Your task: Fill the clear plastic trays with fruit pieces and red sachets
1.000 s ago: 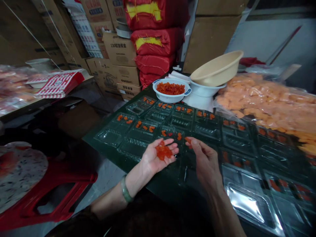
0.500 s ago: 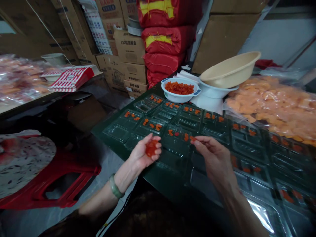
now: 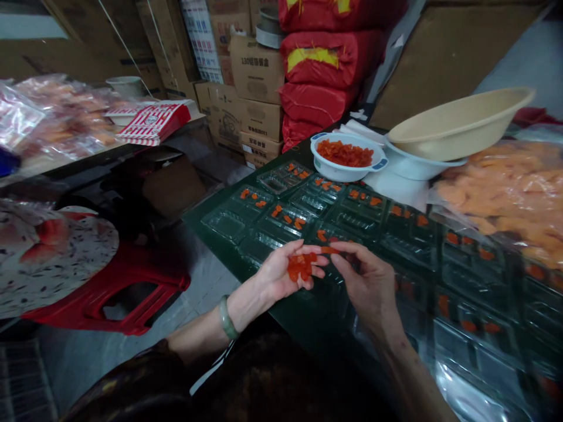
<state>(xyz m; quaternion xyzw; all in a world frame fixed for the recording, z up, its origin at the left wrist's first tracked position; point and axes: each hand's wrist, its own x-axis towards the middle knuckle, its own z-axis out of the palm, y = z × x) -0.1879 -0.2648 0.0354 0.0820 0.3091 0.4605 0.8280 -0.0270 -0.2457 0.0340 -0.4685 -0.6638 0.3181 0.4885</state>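
My left hand (image 3: 285, 272) is palm up and cupped, with a small heap of glossy orange-red pieces (image 3: 301, 266) lying in it; they look like dried fruit, but I cannot tell the kind. Between thumb and forefinger, my right hand (image 3: 363, 269) pinches a single orange piece (image 3: 328, 250) close to the left fingertips. Below and beyond the hands, clear plastic trays (image 3: 358, 220) stand in rows on a dark green table (image 3: 206, 205). Several orange pieces sit in the small compartments along the far side of many trays. The hands partly cover the nearest tray.
A white basin (image 3: 341, 170) full of orange pieces stands at the table's back. Beside it a cream basin (image 3: 466, 129) tilts on another white basin. Bagged orange slices (image 3: 505, 187) lie at right. A red stool (image 3: 153, 299), cartons (image 3: 257, 67) and red bales (image 3: 325, 58) surround the table.
My right hand has come from over a tray to my left fingers, still pinching an orange piece. My left palm has opened wider. The camera view has turned left.
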